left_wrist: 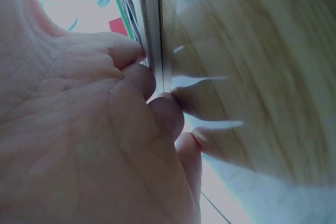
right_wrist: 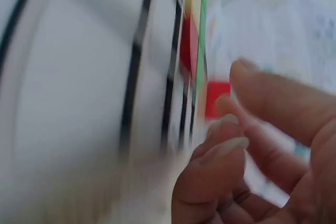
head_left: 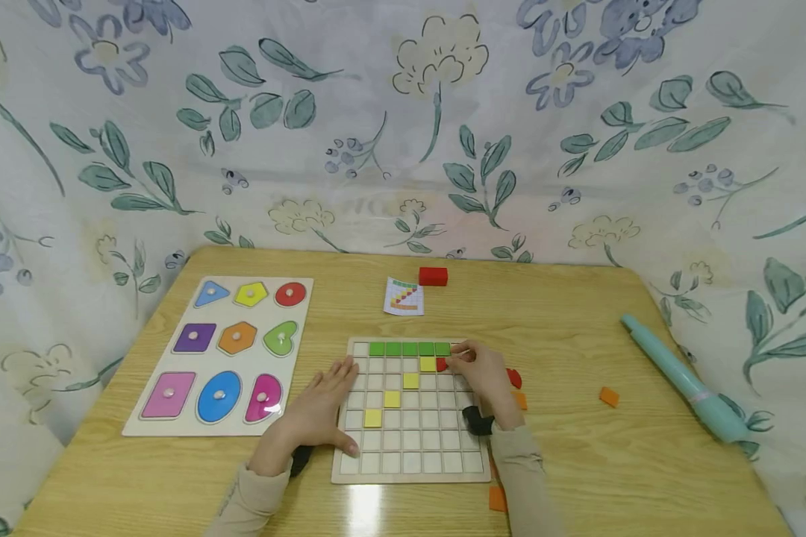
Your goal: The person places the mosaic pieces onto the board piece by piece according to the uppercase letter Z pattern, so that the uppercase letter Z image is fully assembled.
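Observation:
A wooden grid board (head_left: 411,462) lies on the table, with a row of several green squares (head_left: 410,349) near its far edge. Below them, several yellow squares (head_left: 392,400) run in a diagonal. A red piece (head_left: 442,365) sits beside the uppermost yellow one; the right wrist view shows the same red piece (right_wrist: 187,45) on the grid. My left hand (head_left: 317,409) rests along the board's left edge, fingers spread, thumb near the front corner. Over the far right corner, my right hand (head_left: 481,371) has its fingertips beside the red piece. Between its thumb (right_wrist: 257,80) and bent fingers, nothing shows.
A knobbed shape puzzle (head_left: 225,358) lies left. Behind the grid are a pattern card (head_left: 404,306) and a red block (head_left: 433,277). Red pieces (head_left: 514,378) and orange squares (head_left: 498,498) lie by the right arm, another orange square (head_left: 609,397) farther right, near a teal wand-shaped object (head_left: 681,377).

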Tool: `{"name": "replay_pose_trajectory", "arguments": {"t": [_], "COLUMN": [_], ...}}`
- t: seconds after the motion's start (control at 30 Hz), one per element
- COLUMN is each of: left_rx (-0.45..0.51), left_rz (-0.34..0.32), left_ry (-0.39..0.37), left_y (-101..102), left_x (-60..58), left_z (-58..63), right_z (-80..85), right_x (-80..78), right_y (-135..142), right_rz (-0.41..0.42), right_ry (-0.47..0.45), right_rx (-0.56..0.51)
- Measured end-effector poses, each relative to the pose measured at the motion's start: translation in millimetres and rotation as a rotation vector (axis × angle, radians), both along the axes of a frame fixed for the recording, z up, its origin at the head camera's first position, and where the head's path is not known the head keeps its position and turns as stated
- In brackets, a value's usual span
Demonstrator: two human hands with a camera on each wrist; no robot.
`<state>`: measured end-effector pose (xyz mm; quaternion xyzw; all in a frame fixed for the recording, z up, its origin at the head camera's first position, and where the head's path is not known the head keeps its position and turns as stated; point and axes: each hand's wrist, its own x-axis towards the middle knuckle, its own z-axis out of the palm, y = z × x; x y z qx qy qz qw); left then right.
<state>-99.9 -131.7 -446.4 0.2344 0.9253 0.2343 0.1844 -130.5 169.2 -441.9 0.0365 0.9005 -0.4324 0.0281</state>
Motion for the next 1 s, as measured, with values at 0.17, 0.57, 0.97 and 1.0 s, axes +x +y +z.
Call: {"name": "replay_pose_trajectory", "arguments": {"t": [0.17, 0.57, 0.97, 1.0], "left_rx": [0.009, 0.005, 0.007, 0.004], "left_rz": [-0.003, -0.003, 0.003, 0.004], "left_ry": [0.005, 0.02, 0.008, 0.008], "left_y": [0, 0, 1, 1], "left_x": [0.3, -0.9, -1.0, -0.9], "left_z": [0.2, -1.8, -1.8, -2.0], "right_z": [1.4, 2.5, -1.4, -1.4], "right_x": [12.3, 22.8, 10.9, 10.1], "right_y": [46, 78, 60, 57], "right_rz": [0.02, 0.035, -0.007, -0.004], "right_ry": [0.028, -0.052, 0.084, 0.101], "right_rx": [0.145, 0.177, 0.105, 0.099]}}
